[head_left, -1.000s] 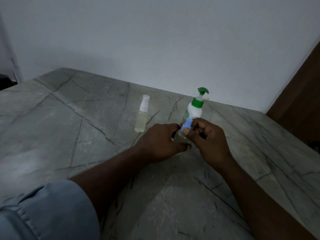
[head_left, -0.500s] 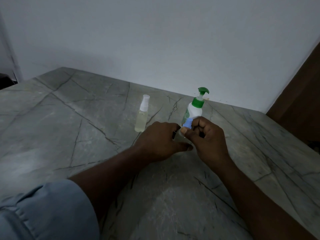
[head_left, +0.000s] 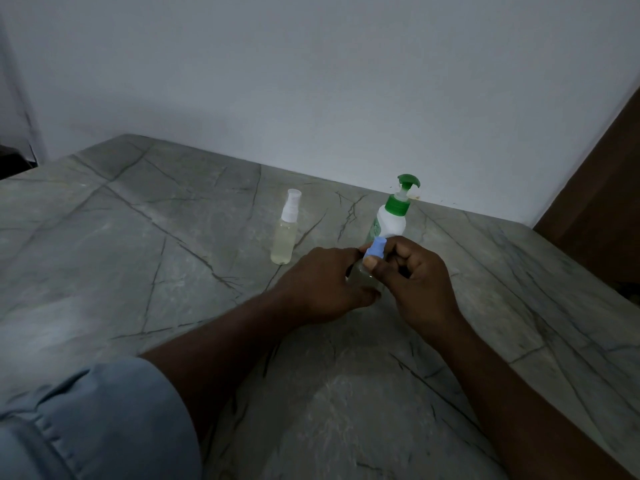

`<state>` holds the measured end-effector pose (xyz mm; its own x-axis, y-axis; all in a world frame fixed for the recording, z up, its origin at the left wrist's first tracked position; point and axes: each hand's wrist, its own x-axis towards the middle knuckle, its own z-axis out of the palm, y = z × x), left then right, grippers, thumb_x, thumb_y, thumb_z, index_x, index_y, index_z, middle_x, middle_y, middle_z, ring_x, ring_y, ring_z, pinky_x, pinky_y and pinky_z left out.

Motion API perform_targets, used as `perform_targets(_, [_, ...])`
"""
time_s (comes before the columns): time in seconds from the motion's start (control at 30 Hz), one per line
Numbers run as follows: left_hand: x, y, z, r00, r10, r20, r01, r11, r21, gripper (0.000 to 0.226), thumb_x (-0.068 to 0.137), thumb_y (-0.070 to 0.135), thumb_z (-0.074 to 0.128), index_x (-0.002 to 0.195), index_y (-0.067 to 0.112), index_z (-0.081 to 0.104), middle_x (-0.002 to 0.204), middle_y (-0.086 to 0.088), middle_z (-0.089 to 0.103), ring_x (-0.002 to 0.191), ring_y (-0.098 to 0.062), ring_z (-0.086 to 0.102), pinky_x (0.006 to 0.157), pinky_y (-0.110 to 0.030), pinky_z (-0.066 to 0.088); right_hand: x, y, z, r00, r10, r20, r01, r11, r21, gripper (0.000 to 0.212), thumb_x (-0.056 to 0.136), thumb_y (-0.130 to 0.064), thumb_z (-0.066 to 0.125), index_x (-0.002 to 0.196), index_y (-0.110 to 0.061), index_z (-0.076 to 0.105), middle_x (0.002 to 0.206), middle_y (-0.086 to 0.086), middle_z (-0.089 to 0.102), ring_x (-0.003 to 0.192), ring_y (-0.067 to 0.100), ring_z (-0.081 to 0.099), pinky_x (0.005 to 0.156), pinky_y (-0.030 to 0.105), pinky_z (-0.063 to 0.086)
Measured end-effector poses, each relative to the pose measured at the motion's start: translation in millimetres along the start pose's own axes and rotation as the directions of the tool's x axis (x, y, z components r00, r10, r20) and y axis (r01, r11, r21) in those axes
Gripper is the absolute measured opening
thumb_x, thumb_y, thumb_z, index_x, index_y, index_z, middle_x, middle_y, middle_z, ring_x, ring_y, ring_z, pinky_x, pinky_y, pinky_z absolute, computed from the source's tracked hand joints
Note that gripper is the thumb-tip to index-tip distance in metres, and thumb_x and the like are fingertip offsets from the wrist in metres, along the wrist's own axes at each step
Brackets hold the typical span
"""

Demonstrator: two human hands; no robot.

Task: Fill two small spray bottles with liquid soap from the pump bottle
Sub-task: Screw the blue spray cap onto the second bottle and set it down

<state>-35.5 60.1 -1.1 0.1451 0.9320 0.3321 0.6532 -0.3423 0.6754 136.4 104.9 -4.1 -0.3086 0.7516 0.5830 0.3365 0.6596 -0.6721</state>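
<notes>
Here left hand [head_left: 322, 282] grips the spray bottle [head_left: 360, 278], top leaning right; right fingers [head_left: 394, 245] pinch its blue cap [head_left: 376, 247].

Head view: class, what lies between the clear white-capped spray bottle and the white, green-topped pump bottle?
Only bare grey veined stone table separates the clear white-capped spray bottle from the white, green-topped pump bottle, as the head view shows.

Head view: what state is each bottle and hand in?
Clear spray bottle with white top: upright, capped, holding pale liquid.
White pump bottle with green pump: upright, pump on.
Small clear bottle with blue top: held between both hands.
Left hand: grips its body.
Right hand: pinches blue top.
</notes>
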Motion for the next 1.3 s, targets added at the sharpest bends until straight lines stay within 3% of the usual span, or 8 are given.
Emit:
perform_targets(0.17, [0.7,1.7,-0.7,1.000,-0.002,-0.009,0.003,1.000,0.027,0.041,0.082,0.047,0.076,0.116,0.026,0.069,0.099,0.007,0.074,0.085,-0.006,0.068,0.079,-0.035,0.057,0.7,-0.9,0.8,1.000,-0.009,-0.015,0.008,0.998,-0.059,0.009,0.092,-0.026,0.075,0.096,-0.018,0.073,0.063,0.004,0.060,0.054,0.012,0.052,0.057,0.024,0.045])
perform_targets(0.27, [1.3,1.9,-0.2,1.000,-0.007,-0.016,0.008,0.999,0.043,0.040,0.082,0.049,0.076,0.114,0.026,0.069,0.097,0.007,0.074,0.083,-0.006,0.067,0.078,-0.034,0.057,0.4,-2.2,2.5,0.999,-0.017,-0.032,0.014,0.996,-0.088,0.005,0.092,-0.021,0.075,0.096,-0.018,0.072,0.063,0.002,0.060,0.055,0.008,0.052,0.056,0.014,0.042])
perform_targets(0.43, [-0.7,2.8,0.1,0.999,-0.001,-0.050,0.004,0.998,0.059,0.042,0.086,0.047,0.073,0.121,0.024,0.067,0.103,0.005,0.074,0.083,-0.007,0.067,0.078,-0.032,0.057,-1.1,-2.8,6.8,0.999,0.004,-0.050,-0.006,0.999,-0.041,0.013,0.093,-0.026,0.073,0.103,-0.020,0.074,0.077,0.007,0.071,0.067,0.021,0.064,0.065,0.031,0.053])
perform_targets(0.6, [-0.4,1.1,2.3,0.992,-0.022,-0.127,0.035,0.994,0.101,0.034,0.085,0.048,0.072,0.106,0.023,0.066,0.094,0.005,0.070,0.079,-0.011,0.065,0.071,-0.031,0.054,-2.3,0.7,6.5,1.000,-0.023,-0.021,0.022,0.999,-0.045,0.024,0.092,-0.030,0.073,0.115,-0.027,0.067,0.073,-0.015,0.066,0.066,0.000,0.065,0.065,0.015,0.050])
perform_targets(0.7, [1.8,-2.9,-0.1,0.982,-0.011,-0.188,0.040,0.988,0.152,0.029,0.087,0.044,0.070,0.100,0.019,0.066,0.090,0.002,0.066,0.082,-0.014,0.061,0.071,-0.031,0.050,-4.1,0.8,7.7,0.998,-0.057,0.017,0.058,0.996,-0.070,0.036,0.092,-0.030,0.074,0.126,-0.032,0.060,0.067,-0.007,0.067,0.064,0.009,0.068,0.067,0.026,0.056])
perform_targets(0.87, [4.1,-8.0,0.0,0.965,-0.083,-0.249,0.121,0.982,0.144,0.043,0.089,0.042,0.069,0.123,0.018,0.058,0.112,-0.002,0.066,0.097,-0.018,0.062,0.084,-0.036,0.053,-4.8,-0.5,7.2,0.993,-0.084,0.082,0.093,0.990,-0.106,0.043,0.093,-0.026,0.073,0.134,-0.029,0.060,0.063,-0.002,0.067,0.059,0.013,0.066,0.069,0.035,0.057])
perform_targets(0.97, [3.6,-7.4,-0.1,0.947,-0.129,-0.294,0.171,0.978,0.119,0.049,0.088,0.036,0.073,0.128,0.019,0.051,0.116,-0.003,0.066,0.099,-0.020,0.063,0.077,-0.031,0.046,-5.9,0.2,7.4,0.990,-0.088,0.106,0.100,0.988,-0.114,0.043,0.093,-0.026,0.073,0.135,-0.026,0.063,0.063,-0.003,0.066,0.058,0.013,0.065,0.069,0.037,0.057])
perform_targets(1.3, [5.8,-6.1,-0.3,0.927,-0.178,-0.329,0.245,0.954,0.173,0.059,0.096,0.031,0.066,0.146,0.019,0.039,0.124,-0.009,0.065,0.109,-0.025,0.064,0.079,-0.027,0.039,-6.8,-0.9,8.9,0.983,-0.128,0.133,0.146,0.979,-0.140,0.032,0.092,-0.026,0.075,0.124,-0.023,0.070,0.061,-0.007,0.063,0.056,0.014,0.062,0.062,0.027,0.054])
